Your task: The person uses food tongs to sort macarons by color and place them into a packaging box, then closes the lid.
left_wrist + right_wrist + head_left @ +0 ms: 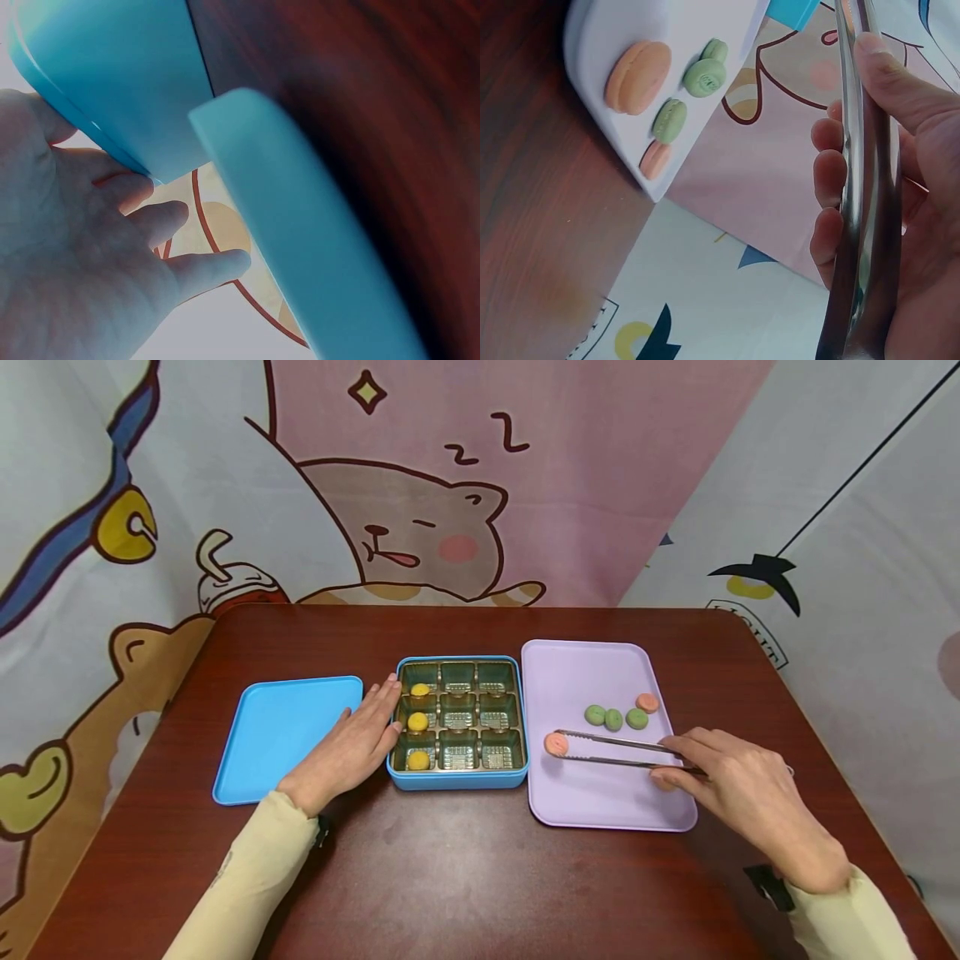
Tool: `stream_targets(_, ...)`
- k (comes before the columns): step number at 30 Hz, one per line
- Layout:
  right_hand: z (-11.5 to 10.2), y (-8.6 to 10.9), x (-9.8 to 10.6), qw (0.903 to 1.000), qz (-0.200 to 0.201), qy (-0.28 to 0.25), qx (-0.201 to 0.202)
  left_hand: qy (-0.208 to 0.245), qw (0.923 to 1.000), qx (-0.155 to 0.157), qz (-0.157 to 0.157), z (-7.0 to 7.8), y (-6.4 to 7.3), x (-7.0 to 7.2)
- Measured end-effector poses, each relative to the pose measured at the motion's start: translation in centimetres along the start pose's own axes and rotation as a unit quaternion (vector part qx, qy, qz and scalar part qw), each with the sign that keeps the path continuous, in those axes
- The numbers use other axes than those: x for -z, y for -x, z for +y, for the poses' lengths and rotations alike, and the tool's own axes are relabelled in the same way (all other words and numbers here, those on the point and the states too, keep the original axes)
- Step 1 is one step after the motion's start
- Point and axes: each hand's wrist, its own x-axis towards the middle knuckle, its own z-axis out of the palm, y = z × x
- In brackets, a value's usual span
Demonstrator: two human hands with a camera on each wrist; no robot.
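My left hand (351, 739) lies with straight fingers along the left side of a blue box (457, 782), which has a gold divided insert. Yellow macarons (417, 722) sit in its left column of compartments. In my right hand (738, 785) I hold metal tongs (862, 225). Their two tips lie on either side of an orange macaron (557, 744), over the left part of a purple tray (600, 810). Several green macarons (613, 720) and another orange macaron (647, 702) lie further back on that tray. A large-looking orange macaron (639, 77) shows near its edge in the right wrist view.
A flat blue lid (288, 735) lies left of the box, partly under my left forearm. The purple tray stands close against the box's right side. Behind the brown table (465, 877) hangs a cartoon-printed cloth (585, 485).
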Motion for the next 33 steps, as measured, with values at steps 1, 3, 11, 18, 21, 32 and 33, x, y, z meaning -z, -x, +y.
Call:
stream_targets(1,0.0,-0.1,0.0,1.0,0.001,0.0,0.002,0.0,1.0,0.0,0.0,0.0,0.0,0.0)
stream_targets(3,-0.2,-0.3,0.1,1.0,0.002,0.001,0.006,0.001,1.0,0.0,0.0,0.0,0.0,0.0)
stream_targets(11,-0.8,-1.1,0.2,0.9998,0.012,0.002,0.017,0.003,1.0,0.001,-0.001,0.0,0.1,0.1)
stream_targets(18,-1.3,-1.9,0.0,0.9993,0.024,-0.003,0.028,0.003,1.0,-0.001,0.002,0.1,0.1,0.0)
stream_targets(21,-1.5,-2.2,0.0,0.9991,0.029,-0.006,0.03,0.002,1.0,-0.001,0.003,0.1,0.1,0.0)
stream_targets(32,-2.2,-3.5,-0.5,0.9935,0.085,-0.019,0.073,-0.001,1.0,0.0,0.001,0.2,0.0,0.1)
stream_targets(33,-2.4,-3.7,-0.5,0.9935,0.084,-0.021,0.073,-0.001,1.0,0.0,0.001,0.2,0.0,0.1)
